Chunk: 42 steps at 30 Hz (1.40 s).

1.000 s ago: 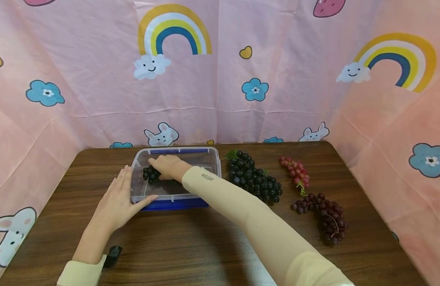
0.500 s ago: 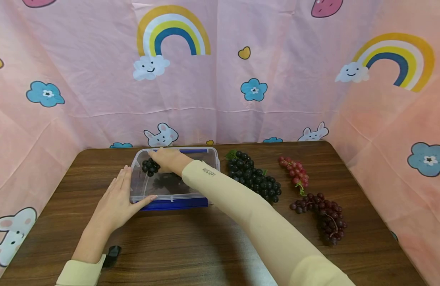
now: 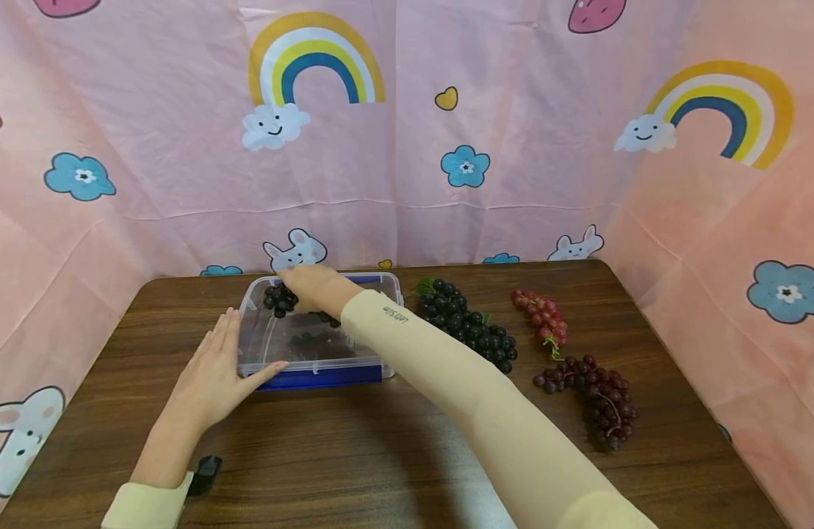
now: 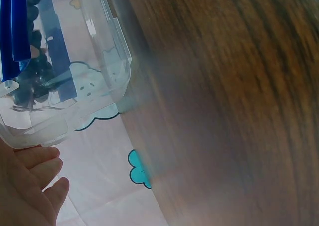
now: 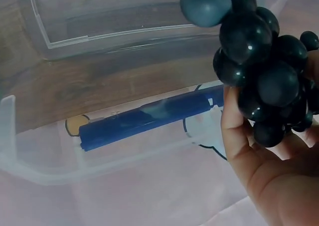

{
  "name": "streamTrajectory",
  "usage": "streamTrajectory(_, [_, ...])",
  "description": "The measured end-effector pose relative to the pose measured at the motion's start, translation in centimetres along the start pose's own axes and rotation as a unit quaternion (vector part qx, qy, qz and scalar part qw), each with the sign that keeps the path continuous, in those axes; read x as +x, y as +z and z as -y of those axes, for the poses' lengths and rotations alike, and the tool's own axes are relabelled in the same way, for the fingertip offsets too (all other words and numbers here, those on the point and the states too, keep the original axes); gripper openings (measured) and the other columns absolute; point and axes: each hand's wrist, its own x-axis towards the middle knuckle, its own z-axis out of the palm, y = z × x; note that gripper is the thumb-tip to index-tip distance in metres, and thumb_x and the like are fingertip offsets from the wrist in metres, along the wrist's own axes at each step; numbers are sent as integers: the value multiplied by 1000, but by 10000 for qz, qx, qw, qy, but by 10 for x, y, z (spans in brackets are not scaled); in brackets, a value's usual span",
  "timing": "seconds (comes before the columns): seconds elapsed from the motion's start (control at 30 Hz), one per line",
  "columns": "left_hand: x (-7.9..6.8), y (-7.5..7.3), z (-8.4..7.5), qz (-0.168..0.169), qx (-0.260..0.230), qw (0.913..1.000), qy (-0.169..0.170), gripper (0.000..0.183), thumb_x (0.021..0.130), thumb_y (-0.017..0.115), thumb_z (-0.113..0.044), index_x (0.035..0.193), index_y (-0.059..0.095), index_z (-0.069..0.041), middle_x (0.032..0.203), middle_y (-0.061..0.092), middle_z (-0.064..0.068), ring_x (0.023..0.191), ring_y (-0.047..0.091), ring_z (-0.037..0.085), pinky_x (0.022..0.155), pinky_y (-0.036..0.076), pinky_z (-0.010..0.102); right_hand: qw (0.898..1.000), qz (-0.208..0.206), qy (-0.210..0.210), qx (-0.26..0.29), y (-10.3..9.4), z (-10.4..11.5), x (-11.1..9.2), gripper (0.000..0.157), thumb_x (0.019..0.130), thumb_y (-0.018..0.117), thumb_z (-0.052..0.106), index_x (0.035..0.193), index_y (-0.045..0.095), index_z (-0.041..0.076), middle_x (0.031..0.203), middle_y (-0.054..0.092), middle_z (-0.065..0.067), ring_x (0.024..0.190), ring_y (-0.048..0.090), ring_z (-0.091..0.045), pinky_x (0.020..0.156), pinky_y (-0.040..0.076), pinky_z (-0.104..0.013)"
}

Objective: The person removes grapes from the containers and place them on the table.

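A clear plastic container with blue side latches stands toward the back left of the table. My right hand grips a bunch of black grapes over the container's far part. In the right wrist view, the fingers curl round the stem side of these dark grapes, with a blue latch behind. My left hand rests against the container's left side, its fingers straight and the thumb stretched along the front. The left wrist view shows those fingertips at the clear wall.
Right of the container lies another bunch of black grapes with green leaves. Farther right are a small bunch of red grapes and a dark red bunch. A patterned pink cloth hangs behind the wooden table.
My right hand has risen and moved toward the container's far side with the black grapes, uncovering more of the container's floor. The left hand stays at the left side.
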Motion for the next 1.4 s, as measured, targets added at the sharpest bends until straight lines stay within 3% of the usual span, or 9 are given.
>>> streamTrajectory(0.3, [-1, 0, 0, 8, 31, 10000, -29, 123, 96, 63, -69, 166, -3, 5, 171, 3, 37, 156, 12, 58, 124, 17, 70, 9994, -83, 152, 304, 0, -9, -20, 82, 105, 67, 36, 171, 20, 19, 159, 53, -1, 134, 61, -15, 109, 51, -26])
streamTrajectory(0.6, [-1, -1, 3, 55, -7, 9999, -96, 123, 96, 63, -69, 167, -5, 5, 170, 2, 38, 156, 12, 59, 123, 17, 72, 9972, -264, 269, 651, -3, -19, -39, 68, 105, 68, 33, 163, 38, 14, 154, 56, -5, 131, 63, -17, 100, 56, -28])
streamTrajectory(0.77, [-1, -1, 2, 16, -14, 10000, -47, 123, 96, 64, -69, 166, -4, 6, 170, 3, 39, 156, 12, 58, 124, 16, 71, 9963, -364, 319, 717, -8, -21, -54, 72, 105, 67, 35, 165, 35, 12, 153, 58, -7, 133, 62, -19, 102, 56, -29])
streamTrajectory(0.97, [0, 0, -1, 31, -1, 10000, -16, 123, 96, 64, -69, 166, -4, 6, 170, 4, 39, 157, 12, 58, 124, 17, 71, 9951, -521, 416, 725, -4, -27, -69, 74, 104, 69, 36, 165, 36, 11, 146, 64, -7, 123, 68, -19, 98, 58, -31])
streamTrajectory(1.03, [0, 1, -1, 17, 25, 10000, -14, 123, 96, 64, -69, 166, -3, 6, 170, 4, 39, 156, 12, 58, 123, 18, 71, 9943, -560, 458, 782, -6, -28, -76, 74, 104, 69, 36, 165, 35, 12, 149, 62, -8, 128, 66, -22, 101, 57, -33])
streamTrajectory(1.23, [1, 1, 0, -88, 35, 9999, 37, 122, 96, 64, -68, 166, 0, 8, 169, 7, 40, 156, 13, 57, 124, 18, 70, 9901, -770, 581, 1019, -6, -32, -88, 71, 101, 73, 35, 162, 42, 15, 147, 63, -8, 131, 64, -25, 104, 56, -38])
streamTrajectory(1.4, [0, 1, 0, -148, 27, 9999, 53, 123, 95, 65, -68, 166, 1, 8, 169, 8, 40, 157, 14, 57, 125, 17, 68, 9891, -751, 671, 1073, -6, -35, -106, 62, 101, 73, 37, 152, 50, 10, 138, 67, -11, 124, 67, -26, 96, 59, -40])
